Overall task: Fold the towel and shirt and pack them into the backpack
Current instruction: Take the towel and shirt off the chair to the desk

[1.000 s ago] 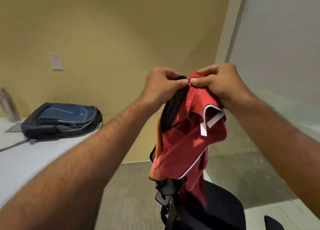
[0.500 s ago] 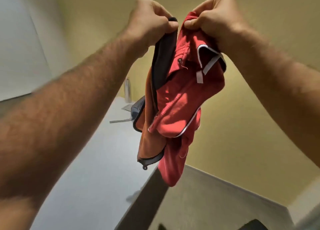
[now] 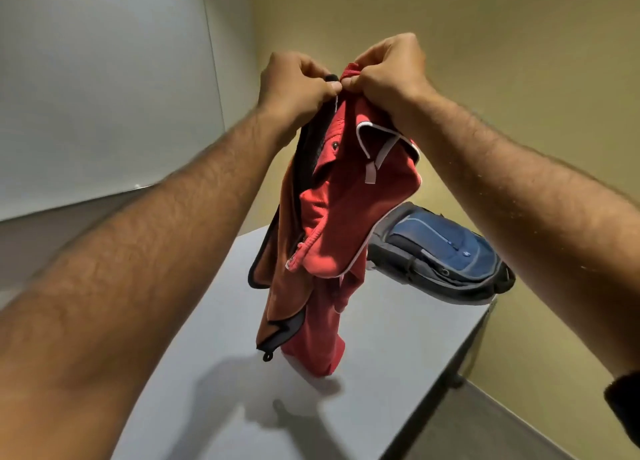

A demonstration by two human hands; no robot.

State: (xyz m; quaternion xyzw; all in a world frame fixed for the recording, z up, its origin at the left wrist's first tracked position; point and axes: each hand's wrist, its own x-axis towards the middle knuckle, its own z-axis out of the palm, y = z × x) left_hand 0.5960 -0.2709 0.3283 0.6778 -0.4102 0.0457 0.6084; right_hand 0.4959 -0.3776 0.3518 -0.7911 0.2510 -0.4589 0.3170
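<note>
Shirt [image 3: 349, 217] and towel [image 3: 280, 276] are held together in the air above the middle of the desk [image 3: 398, 338], both hanging in a bunched, unfolded state. The red shirt's lowest fold appears to reach the desk top or to hang just above it; contact cannot be confirmed. The brown towel, edged in dark trim, hangs against the shirt's left side. The backpack [image 3: 446, 255] lies flat near the far right corner of the desk, partly hidden behind the shirt, and appears to be zipped.

The step in hand is judged to be the separating of the two garments before folding. For a clean result, one garment should be laid flat on the bare desk surface near the front edge, well apart from the backpack, and the other set aside. Seams and collar should be aligned before any fold is made.

The left hand [image 3: 294, 81] is curled tightly, with the towel's dark edge pinched at the top. The right hand [image 3: 388, 68] is likewise curled, with the top of the shirt pinched. The two hands are held knuckle to knuckle and touching, both forearms raised and extended forward.
</note>
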